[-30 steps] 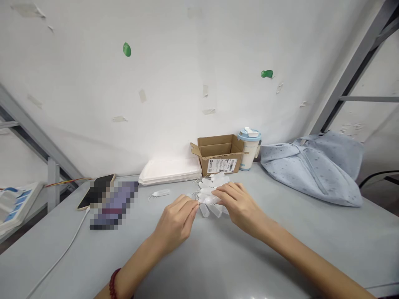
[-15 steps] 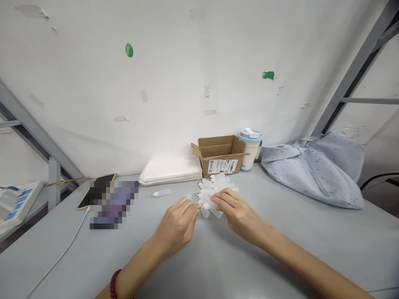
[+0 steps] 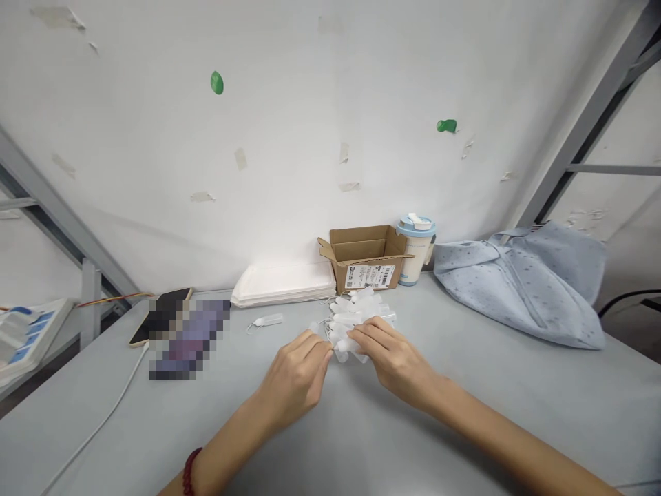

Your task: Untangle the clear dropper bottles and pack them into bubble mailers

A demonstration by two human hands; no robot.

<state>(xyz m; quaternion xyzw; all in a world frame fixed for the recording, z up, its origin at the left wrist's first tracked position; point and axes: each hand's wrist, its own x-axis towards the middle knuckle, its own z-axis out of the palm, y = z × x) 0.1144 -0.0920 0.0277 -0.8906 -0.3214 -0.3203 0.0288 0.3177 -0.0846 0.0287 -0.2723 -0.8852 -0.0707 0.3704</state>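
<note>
A bunch of small white tags on strings [image 3: 356, 313] lies in the middle of the grey table [image 3: 465, 413]. My right hand [image 3: 392, 355] rests on the near side of the bunch, its fingers pinched on one tag. My left hand [image 3: 294, 375] is curled just left of the bunch, its fingertips pinched together at the tag strings. What sits between the left fingertips is too small to make out. A single white tag [image 3: 266, 321] lies apart, to the left of the bunch.
Behind the bunch stand an open cardboard box [image 3: 364, 256] and a blue-lidded cup [image 3: 414, 249]. A stack of white sheets [image 3: 284, 282] lies left of the box, a blue cloth bag [image 3: 521, 282] at the right. A phone [image 3: 158, 317] with a white cable [image 3: 98, 427] lies at the left.
My right hand has drawn back a little toward me along the bunch. My left hand's fingertips have closed in on the strings. The view has shifted slightly.
</note>
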